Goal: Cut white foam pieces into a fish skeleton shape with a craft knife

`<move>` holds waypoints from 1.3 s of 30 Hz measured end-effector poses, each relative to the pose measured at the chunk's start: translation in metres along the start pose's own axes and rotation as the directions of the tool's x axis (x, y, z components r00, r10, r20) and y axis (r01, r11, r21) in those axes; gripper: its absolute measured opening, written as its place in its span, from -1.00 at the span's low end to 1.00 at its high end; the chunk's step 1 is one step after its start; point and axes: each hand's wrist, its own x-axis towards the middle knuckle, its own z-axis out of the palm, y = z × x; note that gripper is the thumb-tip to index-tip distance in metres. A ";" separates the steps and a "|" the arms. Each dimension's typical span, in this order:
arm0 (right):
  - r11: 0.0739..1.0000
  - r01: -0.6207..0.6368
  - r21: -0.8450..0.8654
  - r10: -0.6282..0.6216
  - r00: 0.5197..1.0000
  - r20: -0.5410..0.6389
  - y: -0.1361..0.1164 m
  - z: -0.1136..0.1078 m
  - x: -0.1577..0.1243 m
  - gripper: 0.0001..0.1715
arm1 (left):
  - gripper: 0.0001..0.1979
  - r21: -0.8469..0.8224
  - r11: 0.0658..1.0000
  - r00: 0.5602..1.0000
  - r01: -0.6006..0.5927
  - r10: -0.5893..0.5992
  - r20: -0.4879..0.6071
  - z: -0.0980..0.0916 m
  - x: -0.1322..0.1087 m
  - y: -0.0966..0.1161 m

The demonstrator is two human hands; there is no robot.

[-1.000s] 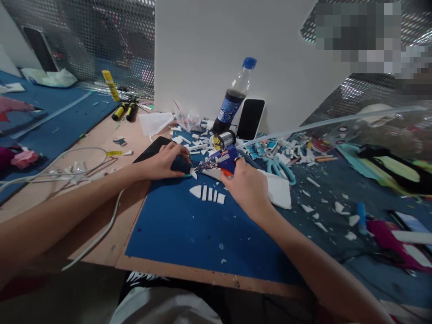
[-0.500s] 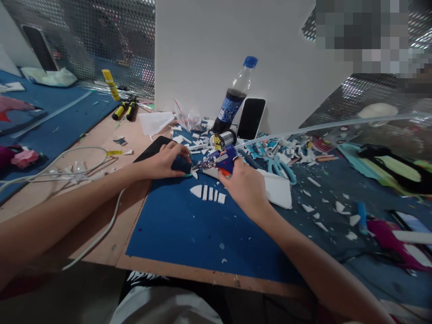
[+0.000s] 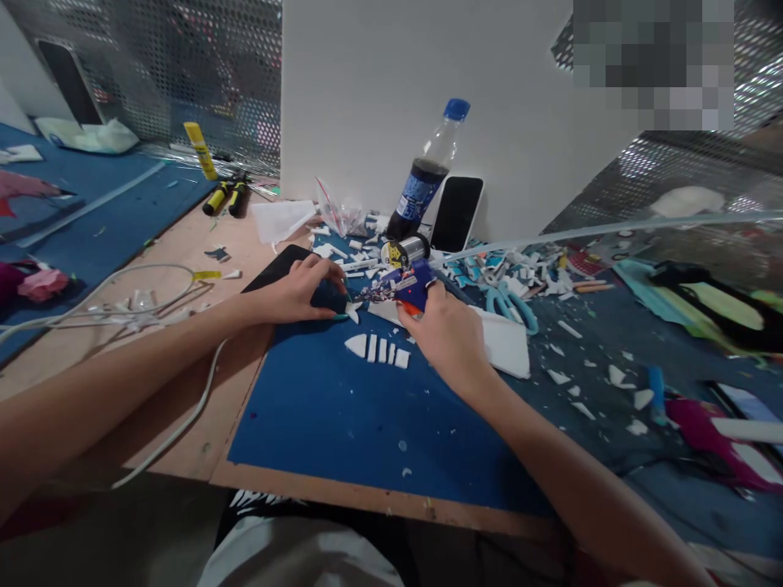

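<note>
My right hand (image 3: 449,330) is wrapped round a purple glue gun (image 3: 414,285) with an orange trigger and a patterned front. A long translucent glue stick (image 3: 550,242) runs out from its back toward the right. The gun's nozzle points left, close to a small white piece (image 3: 353,311) of foam-like material. My left hand (image 3: 306,289) rests at the edge of the blue mat (image 3: 342,424), thumb and fingertips pinching that small piece. Just in front of it lies a row of several white cut pieces (image 3: 382,350), the leftmost one pointed.
Behind my hands are a spool (image 3: 404,250), a leaning cola bottle (image 3: 422,175), a phone (image 3: 457,214) and heaped white scraps (image 3: 526,273). Blue-handled scissors (image 3: 510,308) lie right. Pliers (image 3: 226,196), a glue tube (image 3: 201,151) and a white cable (image 3: 205,391) are on the left.
The nozzle has drawn back very slightly to the right from the small white piece, with my right hand shifting along. My left hand stays nearly still.
</note>
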 end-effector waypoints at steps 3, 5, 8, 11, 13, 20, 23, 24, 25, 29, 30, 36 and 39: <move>1.000 0.023 0.022 -0.023 1.000 -0.001 -0.001 0.002 0.000 -0.51 | -0.65 0.005 1.000 1.000 0.004 -0.004 -0.001 0.000 0.000 0.000; 0.999 0.027 0.029 -0.028 1.000 0.009 -0.002 0.002 -0.001 -0.51 | -0.64 0.007 1.000 1.000 -0.002 0.002 -0.004 0.000 0.000 -0.001; 1.000 0.004 0.024 -0.005 0.999 0.035 -0.001 -0.002 -0.001 -0.55 | -0.64 0.007 1.000 1.000 -0.010 0.010 -0.011 0.001 -0.001 -0.002; 0.999 -0.030 0.029 0.028 0.997 0.067 0.001 -0.006 0.000 -0.55 | -0.63 0.003 1.000 1.000 -0.018 0.018 -0.019 0.001 -0.001 -0.002; 0.998 -0.045 0.044 0.042 0.996 0.075 0.003 -0.007 0.001 -0.56 | -0.63 -0.002 1.000 1.000 -0.016 0.016 -0.022 0.001 -0.001 -0.002; 0.991 -0.064 0.117 0.055 0.995 0.080 0.015 -0.009 0.007 -0.60 | -0.63 -0.031 0.999 0.999 -0.035 0.034 -0.019 0.000 -0.001 -0.002; 0.980 -0.057 0.189 0.046 0.997 0.063 0.023 -0.012 0.012 -0.59 | -0.63 -0.033 0.999 0.999 -0.030 0.029 -0.020 -0.001 -0.002 0.000; 0.976 -0.057 0.211 0.045 0.997 0.060 0.026 -0.013 0.014 -0.61 | -0.63 -0.035 0.999 1.000 -0.024 0.023 -0.020 -0.001 -0.003 0.001; 0.972 -0.057 0.230 0.045 0.997 0.057 0.030 -0.014 0.016 -0.64 | -0.62 -0.039 0.999 1.000 -0.017 0.016 -0.018 -0.001 -0.003 0.001; 0.962 -0.123 0.242 0.114 0.992 0.052 0.050 -0.015 0.021 -0.69 | -0.58 -0.052 0.999 1.000 -0.009 0.008 -0.023 0.000 -0.003 0.003; 0.961 -0.148 0.234 0.142 0.989 0.045 0.055 -0.014 0.021 -0.70 | -0.58 -0.048 0.999 1.000 -0.012 0.011 -0.022 0.000 -0.003 0.003; 0.958 -0.212 0.193 0.223 0.974 -0.038 0.066 -0.002 0.023 -0.65 | -0.59 -0.030 1.000 1.000 -0.008 0.008 -0.010 0.000 -0.002 0.003; 0.958 -0.210 0.195 0.231 0.968 -0.094 0.066 -0.003 0.024 -0.65 | -0.59 -0.027 1.000 1.000 -0.013 0.013 -0.017 0.000 -0.003 0.002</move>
